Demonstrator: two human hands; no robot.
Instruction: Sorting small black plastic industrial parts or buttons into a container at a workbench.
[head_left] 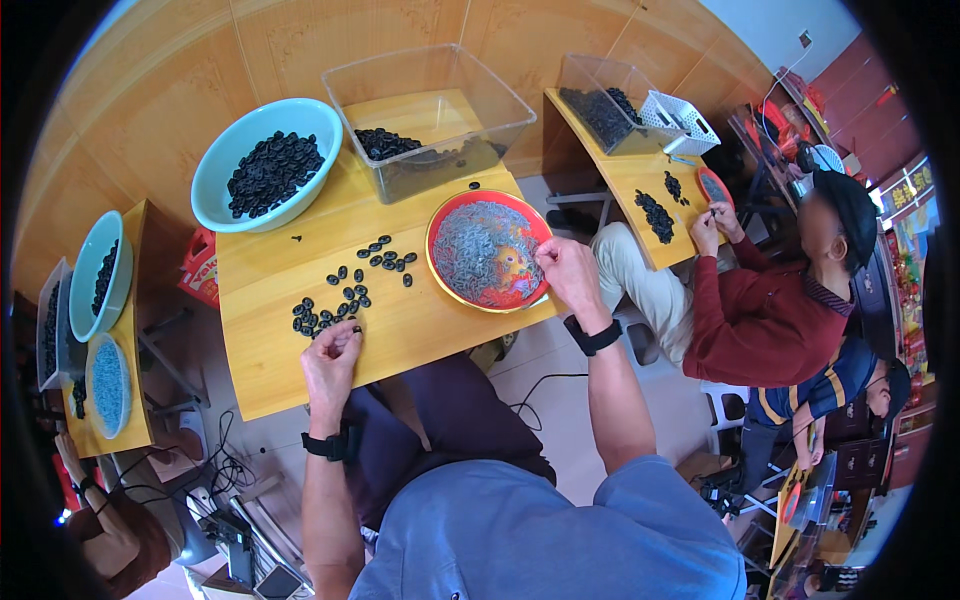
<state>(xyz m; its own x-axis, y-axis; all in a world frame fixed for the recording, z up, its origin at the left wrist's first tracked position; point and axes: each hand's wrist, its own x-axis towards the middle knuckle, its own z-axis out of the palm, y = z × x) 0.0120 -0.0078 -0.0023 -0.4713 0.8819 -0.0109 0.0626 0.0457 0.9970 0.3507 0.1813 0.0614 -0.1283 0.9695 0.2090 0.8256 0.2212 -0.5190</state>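
The left hand (332, 362) pinches a black oval piece (357, 329) above the yellow wooden counter (265, 375); the right hand (541, 258), fingertips together, contents unclear, overhangs a red round bowl (522, 293), seemingly set for easy reach.

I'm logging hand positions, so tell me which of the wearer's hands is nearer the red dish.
Right. The right hand is at the red dish's right rim; the left hand is farther off, left of it and nearer the wearer, by the black pieces.

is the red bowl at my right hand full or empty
Partly full: grey pieces cover much of the red bowl, leaving some patterned bottom bare.
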